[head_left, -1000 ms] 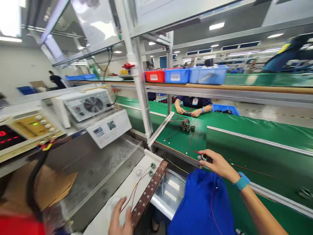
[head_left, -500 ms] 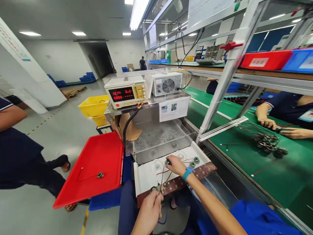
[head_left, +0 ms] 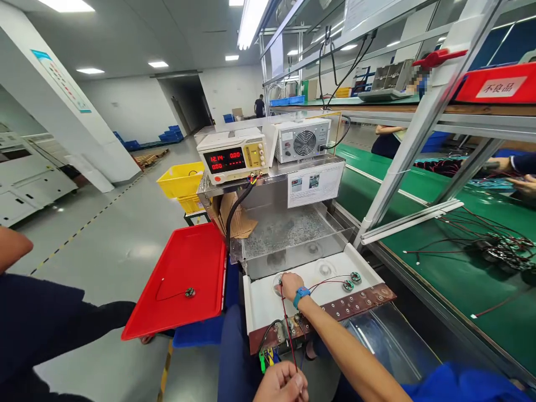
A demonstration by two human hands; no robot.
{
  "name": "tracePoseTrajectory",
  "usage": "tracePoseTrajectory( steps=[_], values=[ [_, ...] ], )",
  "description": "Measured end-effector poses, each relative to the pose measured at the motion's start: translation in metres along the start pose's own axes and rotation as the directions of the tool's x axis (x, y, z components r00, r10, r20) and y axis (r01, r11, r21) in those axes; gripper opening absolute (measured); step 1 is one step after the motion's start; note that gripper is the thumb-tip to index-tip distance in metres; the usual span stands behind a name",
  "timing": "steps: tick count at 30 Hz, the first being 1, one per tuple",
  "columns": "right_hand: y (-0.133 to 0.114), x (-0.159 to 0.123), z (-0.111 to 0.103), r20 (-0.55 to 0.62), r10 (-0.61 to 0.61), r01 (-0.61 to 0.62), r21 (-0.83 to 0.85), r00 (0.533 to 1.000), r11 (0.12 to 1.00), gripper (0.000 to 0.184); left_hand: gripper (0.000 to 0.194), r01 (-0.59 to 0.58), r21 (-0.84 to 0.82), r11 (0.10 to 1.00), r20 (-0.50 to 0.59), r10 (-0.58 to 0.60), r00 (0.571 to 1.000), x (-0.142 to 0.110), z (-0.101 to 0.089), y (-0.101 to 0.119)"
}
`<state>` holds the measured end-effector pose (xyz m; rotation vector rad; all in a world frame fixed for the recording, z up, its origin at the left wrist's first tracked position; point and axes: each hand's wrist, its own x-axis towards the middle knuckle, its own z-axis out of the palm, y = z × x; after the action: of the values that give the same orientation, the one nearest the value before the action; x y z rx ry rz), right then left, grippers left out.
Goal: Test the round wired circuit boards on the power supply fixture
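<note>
My right hand [head_left: 292, 286], with a blue watch on its wrist, is closed at the left round recess of the white tray [head_left: 310, 290]. Its fingers pinch a small round circuit board, mostly hidden by the hand. A red-and-black wire [head_left: 288, 326] runs from there towards me. Near the bottom edge, my left hand [head_left: 281, 382] grips the wire's free end between thumb and fingers. Two similar round boards with green rims [head_left: 348, 285] lie at the tray's right, their leads trailing left. Clips with green and yellow sleeves [head_left: 265, 360] hang at the brown terminal strip [head_left: 339, 306].
A power supply [head_left: 234, 159] with red digits and a fan-cooled unit [head_left: 305, 142] stand behind the tray. At left, a red tray [head_left: 184, 251] holds one wired board. A passing person [head_left: 46, 318] is beyond it. Wired parts [head_left: 502, 248] lie on the green bench at right.
My view has turned slightly left. My right hand has carried the board to the left recess. My left hand has drawn down towards me, away from the terminal strip, with the wire.
</note>
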<state>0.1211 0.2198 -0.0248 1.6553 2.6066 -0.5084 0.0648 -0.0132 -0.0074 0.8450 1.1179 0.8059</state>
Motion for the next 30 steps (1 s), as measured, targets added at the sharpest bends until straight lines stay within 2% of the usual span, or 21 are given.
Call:
tracePoseTrajectory(
  steps=[3, 7, 10, 12, 15, 20, 30],
  values=[
    [0.009, -0.001, 0.003, 0.032, -0.026, 0.026, -0.002, 0.999, 1.000, 0.042, 0.058, -0.074, -0.019, 0.997, -0.154, 0.070, 0.986, 0.013, 0.003, 0.027],
    [0.020, -0.005, 0.007, -0.020, -0.094, 0.094, 0.034, 0.995, 0.995, 0.047, 0.050, -0.171, 0.119, 0.978, -0.356, 0.203, 0.912, 0.041, -0.005, 0.059],
    [0.022, -0.004, 0.009, -0.048, -0.128, 0.130, 0.051, 0.991, 0.990, 0.039, 0.042, -0.205, 0.313, 0.927, -0.412, 0.327, 0.850, 0.067, -0.015, 0.071],
    [0.022, -0.002, 0.009, -0.039, -0.119, 0.121, 0.048, 0.992, 0.991, 0.037, 0.037, -0.192, 0.433, 0.881, -0.413, 0.383, 0.826, 0.082, -0.020, 0.071],
    [0.020, 0.001, 0.009, -0.023, -0.092, 0.092, 0.041, 0.996, 0.995, 0.037, 0.031, -0.154, 0.519, 0.841, -0.389, 0.393, 0.834, 0.097, -0.022, 0.066],
    [0.020, 0.004, 0.009, 0.007, -0.062, 0.062, 0.047, 0.998, 0.997, 0.041, 0.028, -0.111, 0.593, 0.797, -0.350, 0.380, 0.856, 0.107, -0.020, 0.058],
    [0.020, 0.004, 0.011, 0.022, -0.052, 0.051, 0.071, 0.998, 0.996, 0.042, 0.027, -0.010, 0.644, 0.765, -0.356, 0.311, 0.881, 0.120, -0.028, 0.046]
  ],
)
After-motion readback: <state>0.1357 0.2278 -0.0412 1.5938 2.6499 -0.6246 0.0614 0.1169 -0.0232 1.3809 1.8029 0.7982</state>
